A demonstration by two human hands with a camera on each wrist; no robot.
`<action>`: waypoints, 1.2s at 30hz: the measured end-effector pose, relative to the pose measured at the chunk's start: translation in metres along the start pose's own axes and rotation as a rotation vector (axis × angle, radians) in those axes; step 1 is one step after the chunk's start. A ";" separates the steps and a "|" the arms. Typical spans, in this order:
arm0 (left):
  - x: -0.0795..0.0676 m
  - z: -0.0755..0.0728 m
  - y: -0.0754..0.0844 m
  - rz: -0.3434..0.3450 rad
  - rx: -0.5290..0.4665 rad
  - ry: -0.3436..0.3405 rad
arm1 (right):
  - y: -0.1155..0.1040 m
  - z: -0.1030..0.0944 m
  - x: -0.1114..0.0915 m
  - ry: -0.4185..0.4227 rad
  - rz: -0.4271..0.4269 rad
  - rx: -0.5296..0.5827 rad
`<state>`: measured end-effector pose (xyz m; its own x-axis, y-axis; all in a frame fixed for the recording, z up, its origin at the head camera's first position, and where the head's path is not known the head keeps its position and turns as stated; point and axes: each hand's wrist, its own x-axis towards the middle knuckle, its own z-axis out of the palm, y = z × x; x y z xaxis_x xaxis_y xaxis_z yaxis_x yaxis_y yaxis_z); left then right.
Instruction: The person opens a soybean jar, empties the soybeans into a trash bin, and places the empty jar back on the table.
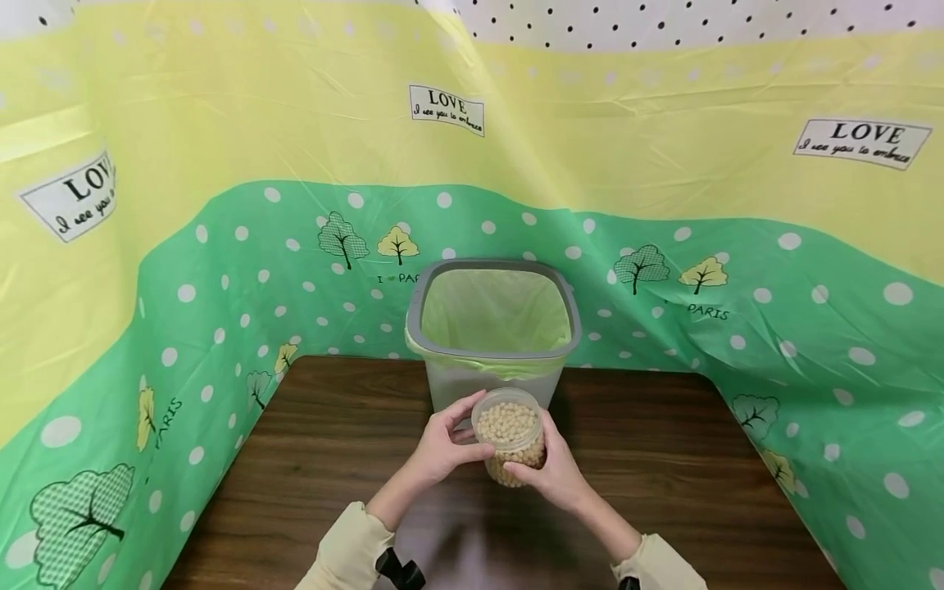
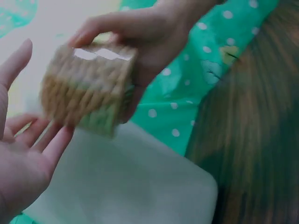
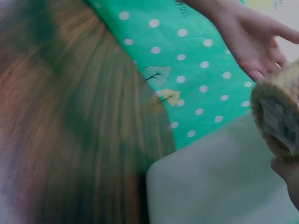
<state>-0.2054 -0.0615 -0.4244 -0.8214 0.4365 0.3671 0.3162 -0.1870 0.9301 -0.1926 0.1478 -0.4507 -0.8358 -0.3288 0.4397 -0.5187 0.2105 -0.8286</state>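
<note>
A clear plastic jar (image 1: 509, 424) filled with pale round beans is held up in front of the bin, its round top toward the head camera. My right hand (image 1: 558, 471) grips the jar's side, thumb across the front. On the other side is my left hand (image 1: 442, 447), its fingers spread; in the left wrist view its fingertips touch the jar (image 2: 84, 88) while the thumb stands off. The right wrist view shows a label on the jar's base (image 3: 280, 123), and only part of the right hand (image 3: 290, 179) at the frame's edge.
Behind the jar a pale bin (image 1: 494, 385) with a grey rim and green liner stands on the dark wooden table (image 1: 332, 459). Printed yellow and green sheeting (image 1: 295, 246) hangs around the table's back and sides.
</note>
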 end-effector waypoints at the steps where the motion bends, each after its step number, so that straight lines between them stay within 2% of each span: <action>1: 0.000 -0.001 0.000 0.008 -0.016 -0.008 | -0.001 -0.002 0.000 -0.014 -0.003 0.036; 5: 0.001 -0.011 0.002 0.024 -0.096 -0.097 | -0.009 -0.010 0.001 -0.169 -0.055 0.207; 8: 0.003 -0.015 0.003 0.014 -0.093 -0.147 | -0.013 -0.010 0.002 -0.237 -0.085 0.230; 10: 0.002 -0.013 0.003 0.014 -0.066 -0.133 | -0.012 -0.007 0.002 -0.210 -0.087 0.192; 14: 0.000 -0.005 0.002 0.017 -0.036 -0.036 | -0.007 -0.003 0.000 -0.090 -0.072 0.056; 17: -0.001 -0.004 0.004 0.009 -0.024 -0.018 | -0.006 -0.003 0.000 -0.045 -0.072 0.011; 20: -0.001 -0.009 0.006 0.021 -0.019 -0.050 | -0.007 -0.004 -0.001 -0.081 -0.074 0.065; 23: 0.000 -0.016 0.008 0.031 -0.010 -0.131 | -0.009 -0.006 -0.002 -0.158 -0.073 0.131; 27: 0.001 -0.019 0.009 0.017 0.038 -0.214 | -0.008 -0.004 -0.003 -0.195 -0.079 0.124; 29: 0.001 -0.018 0.009 0.004 0.058 -0.200 | -0.007 -0.002 -0.003 -0.166 -0.085 0.098; 36: 0.001 -0.007 0.009 -0.023 0.123 -0.027 | -0.009 0.002 -0.003 -0.015 -0.094 -0.056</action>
<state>-0.2064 -0.0692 -0.4155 -0.8165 0.4635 0.3444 0.3548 -0.0678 0.9325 -0.1853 0.1449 -0.4457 -0.7804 -0.3631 0.5090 -0.6043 0.2287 -0.7633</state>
